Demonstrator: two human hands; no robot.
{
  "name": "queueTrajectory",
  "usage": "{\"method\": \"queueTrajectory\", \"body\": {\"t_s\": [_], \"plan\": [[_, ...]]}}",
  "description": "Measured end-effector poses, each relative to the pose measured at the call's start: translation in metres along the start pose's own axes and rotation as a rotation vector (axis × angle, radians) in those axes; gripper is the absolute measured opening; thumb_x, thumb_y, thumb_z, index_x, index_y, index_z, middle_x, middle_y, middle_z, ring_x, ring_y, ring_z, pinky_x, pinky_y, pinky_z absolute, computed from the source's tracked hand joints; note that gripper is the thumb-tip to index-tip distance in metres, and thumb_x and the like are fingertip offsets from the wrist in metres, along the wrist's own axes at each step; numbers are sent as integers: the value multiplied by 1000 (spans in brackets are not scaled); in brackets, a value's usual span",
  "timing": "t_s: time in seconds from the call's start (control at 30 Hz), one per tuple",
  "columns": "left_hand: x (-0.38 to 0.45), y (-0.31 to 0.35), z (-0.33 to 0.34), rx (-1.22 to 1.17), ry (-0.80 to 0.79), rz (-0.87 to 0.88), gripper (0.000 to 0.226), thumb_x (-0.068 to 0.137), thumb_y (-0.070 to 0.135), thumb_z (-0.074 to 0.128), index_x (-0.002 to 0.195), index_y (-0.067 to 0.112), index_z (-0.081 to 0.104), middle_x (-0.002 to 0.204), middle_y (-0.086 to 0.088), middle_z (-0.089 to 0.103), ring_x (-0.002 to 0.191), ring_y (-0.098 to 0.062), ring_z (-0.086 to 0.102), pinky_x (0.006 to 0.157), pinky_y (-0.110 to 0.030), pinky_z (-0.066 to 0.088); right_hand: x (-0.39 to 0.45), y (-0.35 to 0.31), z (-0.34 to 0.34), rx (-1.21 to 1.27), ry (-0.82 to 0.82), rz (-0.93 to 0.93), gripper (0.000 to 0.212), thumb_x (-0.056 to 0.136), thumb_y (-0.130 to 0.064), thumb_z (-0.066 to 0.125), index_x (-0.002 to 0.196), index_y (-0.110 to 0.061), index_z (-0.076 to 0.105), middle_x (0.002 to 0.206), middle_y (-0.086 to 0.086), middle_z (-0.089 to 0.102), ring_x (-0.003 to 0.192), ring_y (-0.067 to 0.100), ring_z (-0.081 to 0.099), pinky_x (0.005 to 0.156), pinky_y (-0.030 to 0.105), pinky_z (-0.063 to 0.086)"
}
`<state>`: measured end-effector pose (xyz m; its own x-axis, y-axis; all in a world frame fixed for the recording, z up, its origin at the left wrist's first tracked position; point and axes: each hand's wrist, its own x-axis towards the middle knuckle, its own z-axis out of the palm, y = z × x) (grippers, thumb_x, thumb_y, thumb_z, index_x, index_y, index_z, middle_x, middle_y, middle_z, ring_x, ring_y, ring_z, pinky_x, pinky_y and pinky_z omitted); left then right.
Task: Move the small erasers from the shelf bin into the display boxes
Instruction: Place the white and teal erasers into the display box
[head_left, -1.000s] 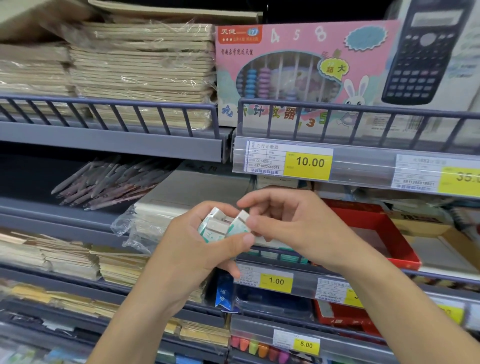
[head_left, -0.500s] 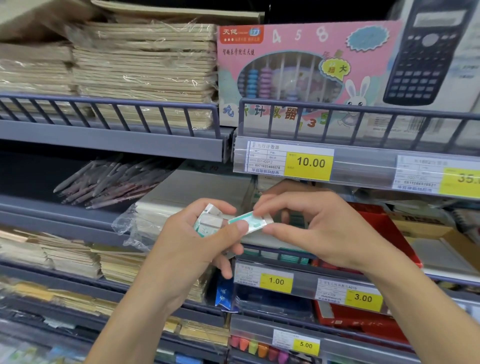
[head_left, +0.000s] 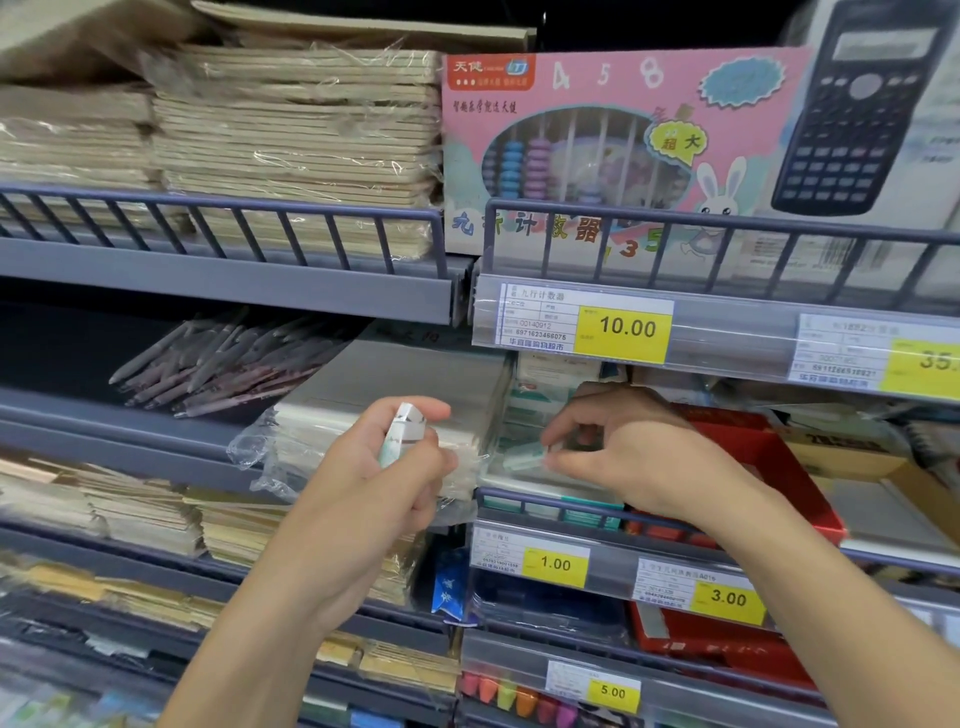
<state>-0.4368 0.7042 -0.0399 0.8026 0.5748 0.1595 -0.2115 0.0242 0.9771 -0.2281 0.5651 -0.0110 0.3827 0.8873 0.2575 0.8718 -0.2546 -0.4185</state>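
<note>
- A small stack of white-and-teal erasers (head_left: 402, 434) is gripped in the left hand (head_left: 374, 483), held up in front of the plastic-wrapped paper pack (head_left: 374, 410)
- A single teal eraser (head_left: 522, 458) is pinched between thumb and fingertips of the right hand (head_left: 623, 452), blurred, just over the clear display box (head_left: 524, 480) on the middle shelf
- A red tray (head_left: 779, 467) is seen just right of that hand
- A yellow 1.00 price tag (head_left: 555, 565) is fixed on the rail below the box
</note>
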Motion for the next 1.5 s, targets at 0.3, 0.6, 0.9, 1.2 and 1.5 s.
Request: {"method": "queueTrajectory", "body": {"t_s": [0.3,0.6,0.9,1.2,1.5], "plan": [[-5,5,-3,-28,-89,-13,37,83,18,63,113,35,75,88,-1,60,69,-12,46,55,-23,46,20,9,18,-104,-105,1,19,80,-45,78,70,-48,61,84,-25,60,80,-14,52,66,3,37],[-8,6,6,-22,-65,32,44,88,35,69,123,10,58,109,-12,79,80,-22,73,59,-24,55,26,11,23,-123,-201,-32,14,83,-35,79,97,-34,77,81,-23,52,72,-9,50,62,8,31],[-9,6,13,-13,-80,27,27,86,40,80,97,16,72,84,-18,74,73,-26,72,53,-27,55,2,-12,1,204,-74,-94,20,93,-37,69,112,-41,72,99,-22,69,89,5,66,77,15,48],[-9,5,19,-31,-57,39,24,86,35,78,98,14,72,79,-11,73,61,-16,65,44,-24,50,-18,-31,-1,677,-180,-263,30,87,-13,78,116,-19,71,94,12,67,82,30,62,77,43,54],[-9,3,17,-3,-57,23,22,88,37,81,96,18,74,72,-14,67,49,-23,56,45,-24,48,-23,-24,-2,993,-89,-166,35,85,-3,73,119,-9,65,106,4,68,97,21,61,83,33,54]]}}
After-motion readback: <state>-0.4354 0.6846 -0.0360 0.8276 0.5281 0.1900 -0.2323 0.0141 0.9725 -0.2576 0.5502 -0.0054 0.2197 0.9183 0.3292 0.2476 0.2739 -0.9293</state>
